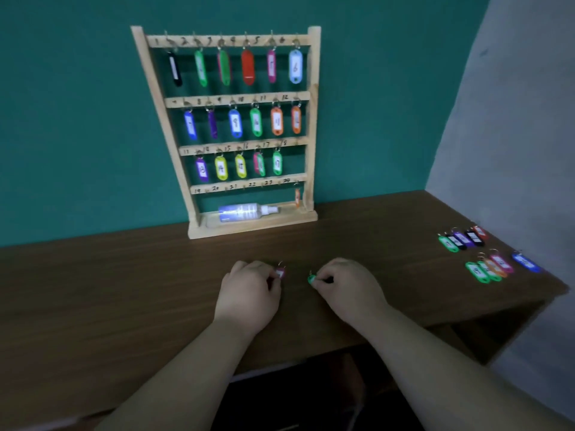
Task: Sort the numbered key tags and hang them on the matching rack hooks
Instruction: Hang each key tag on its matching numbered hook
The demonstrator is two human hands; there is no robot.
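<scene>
A wooden key rack [313, 119] stands against the teal wall, its numbered rails carrying several coloured tags on the top three rows. The bottom rail, numbered 19 to 24, holds one small orange tag [297, 196] at its right end. My left hand [249, 290] pinches a pink tag [280, 272] with a metal ring, low over the wooden table [124, 290]. Just right of it, my right hand [348, 287] pinches a green tag [311, 279]. Several loose tags [485, 256] lie in two groups at the table's right end.
A clear spray bottle [245, 211] lies on the rack's base shelf. The table's right edge drops off beside a grey wall [513, 135]. Below the front edge the space is dark.
</scene>
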